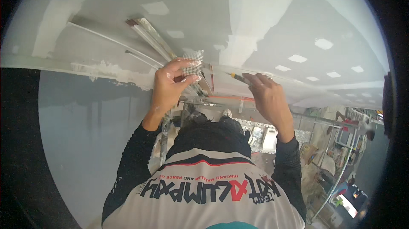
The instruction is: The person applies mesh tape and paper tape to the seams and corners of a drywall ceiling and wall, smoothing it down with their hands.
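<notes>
Between the thumb and fingers of my left hand [167,85] is pinched a short strip of white drywall mesh tape [194,57], with its top edge standing free. To the right, my right hand [269,97] is closed round a utility knife [240,78] with a dark and yellow handle. Its thin tip points left toward the tape, and a gap lies between them. White compound smears mark the fingertips of my left hand. Both hands are held up in front of my chest, close to the grey board wall [200,11].
White compound bands and square patches [298,58] cover the boards. Long pale strips [149,37] lean beyond my left hand. Scaffold tubes [336,123] run at the right, above cluttered ground. A speckled plank [303,135] lies below me, and a blue-grey wall [93,135] stands left.
</notes>
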`<state>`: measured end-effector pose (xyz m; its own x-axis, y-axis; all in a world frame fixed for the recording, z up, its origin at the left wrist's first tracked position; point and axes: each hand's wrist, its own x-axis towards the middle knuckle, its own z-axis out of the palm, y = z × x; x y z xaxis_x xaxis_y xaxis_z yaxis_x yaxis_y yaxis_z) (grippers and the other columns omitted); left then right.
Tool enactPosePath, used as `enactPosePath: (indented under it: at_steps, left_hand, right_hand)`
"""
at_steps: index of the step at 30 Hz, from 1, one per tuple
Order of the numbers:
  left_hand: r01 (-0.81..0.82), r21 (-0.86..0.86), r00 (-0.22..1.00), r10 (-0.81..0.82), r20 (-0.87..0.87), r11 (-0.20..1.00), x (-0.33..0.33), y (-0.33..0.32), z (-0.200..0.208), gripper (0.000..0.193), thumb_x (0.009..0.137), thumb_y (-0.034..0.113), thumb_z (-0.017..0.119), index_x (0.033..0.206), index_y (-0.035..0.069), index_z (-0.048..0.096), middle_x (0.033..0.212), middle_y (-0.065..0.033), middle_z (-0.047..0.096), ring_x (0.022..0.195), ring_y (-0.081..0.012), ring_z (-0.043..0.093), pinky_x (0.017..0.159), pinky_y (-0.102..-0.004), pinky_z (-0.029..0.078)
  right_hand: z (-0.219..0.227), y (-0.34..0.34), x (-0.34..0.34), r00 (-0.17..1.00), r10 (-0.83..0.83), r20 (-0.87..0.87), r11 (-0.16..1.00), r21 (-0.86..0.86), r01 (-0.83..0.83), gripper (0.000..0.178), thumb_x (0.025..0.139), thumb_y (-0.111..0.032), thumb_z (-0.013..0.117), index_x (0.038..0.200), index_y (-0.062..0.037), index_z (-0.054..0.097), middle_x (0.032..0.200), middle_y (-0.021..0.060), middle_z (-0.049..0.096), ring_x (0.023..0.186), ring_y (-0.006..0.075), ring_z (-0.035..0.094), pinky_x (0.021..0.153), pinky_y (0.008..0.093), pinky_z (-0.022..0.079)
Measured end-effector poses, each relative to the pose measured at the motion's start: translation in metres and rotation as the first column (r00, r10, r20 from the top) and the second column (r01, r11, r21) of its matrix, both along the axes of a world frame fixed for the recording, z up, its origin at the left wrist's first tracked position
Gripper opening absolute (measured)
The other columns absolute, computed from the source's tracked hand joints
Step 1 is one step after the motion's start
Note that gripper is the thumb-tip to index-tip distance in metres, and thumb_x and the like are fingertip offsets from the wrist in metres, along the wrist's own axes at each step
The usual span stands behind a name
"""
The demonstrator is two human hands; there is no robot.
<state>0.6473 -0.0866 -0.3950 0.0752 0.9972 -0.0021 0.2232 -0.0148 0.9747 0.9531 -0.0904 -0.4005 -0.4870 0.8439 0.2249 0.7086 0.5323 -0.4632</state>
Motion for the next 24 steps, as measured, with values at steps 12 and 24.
enactPosePath:
  at_steps: [12, 24]
  left_hand:
    - [0.025, 0.086, 0.985, -0.039, 0.168, 0.996, 0.034, -0.003, -0.032, 0.067, 0.087, -0.015, 0.072, 0.144, 0.003, 0.042, 0.13, -0.0119, 0.063, 0.104, -0.0163, 0.069, 0.086, -0.028, 0.059]
    - [0.271, 0.111, 0.928, -0.29, 0.235, 0.956, -0.01, 0.005, -0.057, 0.076, 0.099, 0.003, 0.068, 0.159, 0.011, 0.021, 0.15, -0.0167, 0.046, 0.141, -0.0266, 0.045, 0.107, -0.0419, 0.049]
  right_hand:
    - [-0.051, 0.019, -0.091, 0.177, -0.681, -0.711, 0.643, -0.696, -0.321, 0.028, 0.095, -0.008, 0.076, 0.12, -0.0028, 0.063, 0.093, -0.0018, 0.064, 0.075, 0.0064, 0.056, 0.063, 0.0229, 0.045]
    - [-0.052, 0.039, -0.097, 0.156, -0.561, -0.813, 0.784, -0.582, -0.217, 0.034, 0.084, 0.003, 0.083, 0.106, -0.0072, 0.059, 0.085, -0.0035, 0.059, 0.075, 0.0053, 0.055, 0.067, 0.0229, 0.047]
